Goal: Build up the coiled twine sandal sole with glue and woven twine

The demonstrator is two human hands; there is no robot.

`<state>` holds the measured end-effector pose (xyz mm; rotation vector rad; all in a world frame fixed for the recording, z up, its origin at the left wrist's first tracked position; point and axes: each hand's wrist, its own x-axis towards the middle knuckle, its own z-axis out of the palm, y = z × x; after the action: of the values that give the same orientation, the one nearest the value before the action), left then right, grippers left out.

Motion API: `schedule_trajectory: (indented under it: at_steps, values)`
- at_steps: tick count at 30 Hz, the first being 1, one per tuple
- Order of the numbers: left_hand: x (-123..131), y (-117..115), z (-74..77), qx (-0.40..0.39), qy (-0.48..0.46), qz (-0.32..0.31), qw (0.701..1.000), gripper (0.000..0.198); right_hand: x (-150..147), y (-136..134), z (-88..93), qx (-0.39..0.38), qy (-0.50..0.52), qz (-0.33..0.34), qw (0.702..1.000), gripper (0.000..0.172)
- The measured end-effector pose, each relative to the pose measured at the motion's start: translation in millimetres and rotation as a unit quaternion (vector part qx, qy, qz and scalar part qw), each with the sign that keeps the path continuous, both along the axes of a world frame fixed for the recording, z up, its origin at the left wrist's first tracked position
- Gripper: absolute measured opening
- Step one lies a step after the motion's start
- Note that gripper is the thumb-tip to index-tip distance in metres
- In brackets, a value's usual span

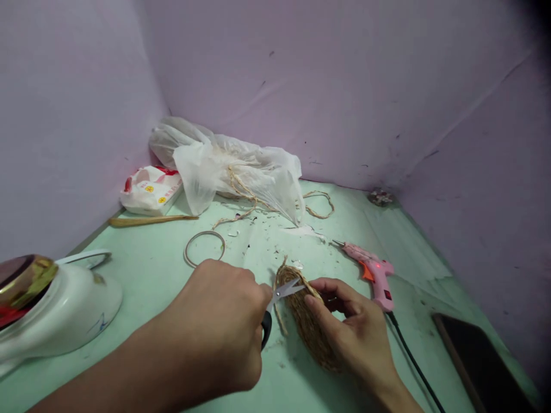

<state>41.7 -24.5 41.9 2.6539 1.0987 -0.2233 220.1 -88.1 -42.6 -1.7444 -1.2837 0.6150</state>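
Note:
My left hand (219,327) grips a pair of scissors (284,292) with black handles; the blades point right and lie across the top of a jute-wrapped ring (307,324). My right hand (353,332) holds that twine-covered ring upright on the green table (150,275), thumb on its near face and fingers behind it. A loose end of twine sticks up at the ring's top, just by the blades.
A pink hot glue gun (372,272) with black cord lies right of the ring. A bare ring (205,248), wooden stick (150,220), white plastic bag with twine (232,166), printed packet (150,189), white ceramic vessel (51,310) and dark tablet (482,361) surround the hands.

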Motion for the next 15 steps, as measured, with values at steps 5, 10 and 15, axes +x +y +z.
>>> schedule_trajectory:
  at_steps: [5,10,15]
  values:
    - [-2.8,5.9,-2.7,-0.011,-0.026,0.002,1.0,0.019,-1.0,0.0,-0.7,0.011,0.001,-0.009,1.0,0.013]
    - [-2.6,18.7,0.1,-0.092,-0.082,0.039,0.992,0.019,-1.4,0.4,-4.9,0.03,-0.017,-0.019,0.999,0.014]
    - [-0.5,12.8,0.0,-0.025,-0.039,-0.001,0.999,0.02,-1.6,-3.6,-7.9,0.114,-0.074,0.023,0.99,0.009]
